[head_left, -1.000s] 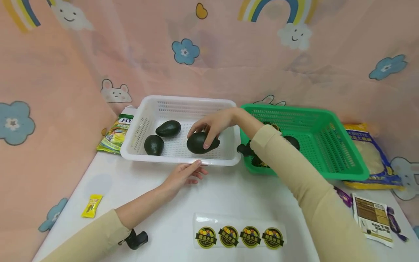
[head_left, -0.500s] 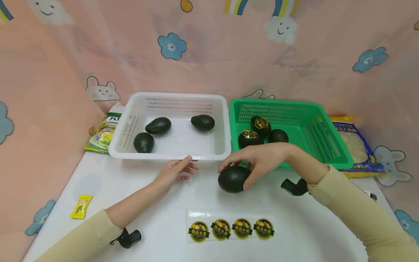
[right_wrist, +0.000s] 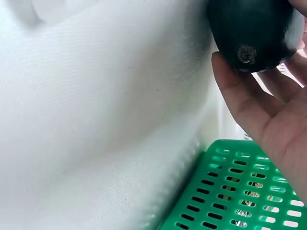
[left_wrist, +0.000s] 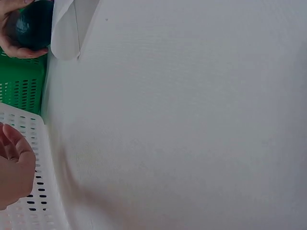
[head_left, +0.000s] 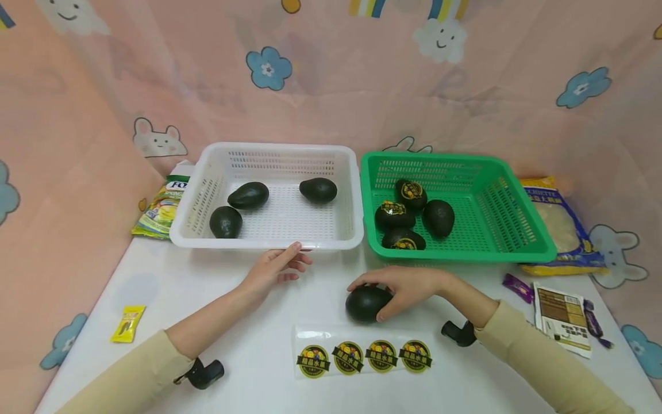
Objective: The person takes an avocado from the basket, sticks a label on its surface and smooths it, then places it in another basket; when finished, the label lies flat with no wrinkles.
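My right hand grips a dark green avocado low over the white table in front of the baskets, thumb on one side and fingers on the other. In the right wrist view, the round end of the avocado, with its stem scar, faces the camera. My left hand is at the front rim of the white basket, thumb at the edge and fingers loosely bent below. Inside that basket lie avocados without stickers. The green basket holds several avocados, some with round black-and-gold stickers.
A clear sheet with several round stickers lies at the front. Packets and a pasta bag are on the right. At the left are a yellow sachet and a green food bag. A patterned pink cloth hangs behind.
My right hand has lifted the avocado out of the white basket and brought it toward me, down over the table behind the sticker sheet. The left hand stays at the rim.
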A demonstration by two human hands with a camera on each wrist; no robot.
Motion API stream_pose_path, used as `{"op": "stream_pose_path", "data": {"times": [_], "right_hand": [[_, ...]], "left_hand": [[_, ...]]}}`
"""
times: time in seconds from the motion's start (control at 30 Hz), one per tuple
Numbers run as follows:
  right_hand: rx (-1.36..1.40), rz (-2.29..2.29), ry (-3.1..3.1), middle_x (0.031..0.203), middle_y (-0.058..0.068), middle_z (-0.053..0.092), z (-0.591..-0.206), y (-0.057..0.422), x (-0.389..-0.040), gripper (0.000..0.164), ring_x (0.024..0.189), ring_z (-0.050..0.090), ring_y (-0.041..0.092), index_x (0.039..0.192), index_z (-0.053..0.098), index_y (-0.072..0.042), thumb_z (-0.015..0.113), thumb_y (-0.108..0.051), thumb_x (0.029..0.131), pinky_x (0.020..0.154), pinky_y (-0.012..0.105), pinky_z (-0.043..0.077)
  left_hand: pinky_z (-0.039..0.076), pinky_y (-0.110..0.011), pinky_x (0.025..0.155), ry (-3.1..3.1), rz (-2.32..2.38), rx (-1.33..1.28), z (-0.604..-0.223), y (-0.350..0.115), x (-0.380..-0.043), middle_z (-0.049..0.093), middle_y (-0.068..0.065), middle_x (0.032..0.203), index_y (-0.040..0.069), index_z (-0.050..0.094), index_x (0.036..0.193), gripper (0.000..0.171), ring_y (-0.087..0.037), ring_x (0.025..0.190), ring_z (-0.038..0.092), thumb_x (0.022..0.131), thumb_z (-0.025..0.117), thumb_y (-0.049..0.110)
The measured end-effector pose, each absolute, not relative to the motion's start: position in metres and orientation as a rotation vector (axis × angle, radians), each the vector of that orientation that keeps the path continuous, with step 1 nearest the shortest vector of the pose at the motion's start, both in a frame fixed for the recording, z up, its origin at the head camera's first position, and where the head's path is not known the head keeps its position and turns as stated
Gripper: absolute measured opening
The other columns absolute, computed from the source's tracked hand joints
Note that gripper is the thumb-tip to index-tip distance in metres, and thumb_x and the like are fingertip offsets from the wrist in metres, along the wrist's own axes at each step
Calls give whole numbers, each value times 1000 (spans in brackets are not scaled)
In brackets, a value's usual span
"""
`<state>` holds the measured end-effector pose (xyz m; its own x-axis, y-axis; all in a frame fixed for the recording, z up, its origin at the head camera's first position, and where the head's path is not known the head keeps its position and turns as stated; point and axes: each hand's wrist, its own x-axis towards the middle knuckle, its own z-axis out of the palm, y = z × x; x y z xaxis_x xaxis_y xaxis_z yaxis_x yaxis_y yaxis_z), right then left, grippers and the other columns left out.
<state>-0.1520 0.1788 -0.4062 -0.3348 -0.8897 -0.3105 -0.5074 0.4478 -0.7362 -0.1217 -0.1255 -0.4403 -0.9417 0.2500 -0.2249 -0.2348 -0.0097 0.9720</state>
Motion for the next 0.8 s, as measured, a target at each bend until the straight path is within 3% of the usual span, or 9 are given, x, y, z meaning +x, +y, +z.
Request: {"op": "stream_pose_path", "data": {"times": [0.23,0.37,0.53,0.67,0.8], "right_hand": [[-1093,-690,2011,141,-6,49,-407,179,-151,68,123,47,12,144,45,-20,77,-27,84,100,37,43],[-1101,-701,2016,141,-6,49,-408,181,-150,70,124,47,11,144,45,-18,78,-29,83,101,38,42],[-1100,-730,2019,142,-2,48,-408,183,-148,71,123,46,13,145,44,-14,77,-31,84,102,40,42],[-1123,-760,2050,145,0,45,-406,186,-145,71,130,43,15,146,42,-11,73,-37,88,105,40,38],[-1167,-825,2149,143,-5,49,-399,190,-137,62,131,43,13,143,47,-18,68,-44,91,105,40,39]], "left_hand": [[53,-35,83,2053,1848,233,-441,-111,-102,68,-8,105,0,62,124,46,-27,97,62,103,47,38],[52,-33,79,2397,1463,597,-440,-94,-75,68,3,100,16,70,110,34,-17,92,62,95,59,45],[50,-27,73,2725,869,883,-445,-80,-52,62,9,101,20,67,105,49,-7,90,55,80,70,62],[49,-23,72,2664,767,981,-453,-82,-51,60,12,96,20,66,104,42,-4,86,54,78,78,50],[49,-21,75,2393,1010,1003,-451,-99,-59,62,19,90,24,68,99,23,2,83,57,83,77,38]]}}
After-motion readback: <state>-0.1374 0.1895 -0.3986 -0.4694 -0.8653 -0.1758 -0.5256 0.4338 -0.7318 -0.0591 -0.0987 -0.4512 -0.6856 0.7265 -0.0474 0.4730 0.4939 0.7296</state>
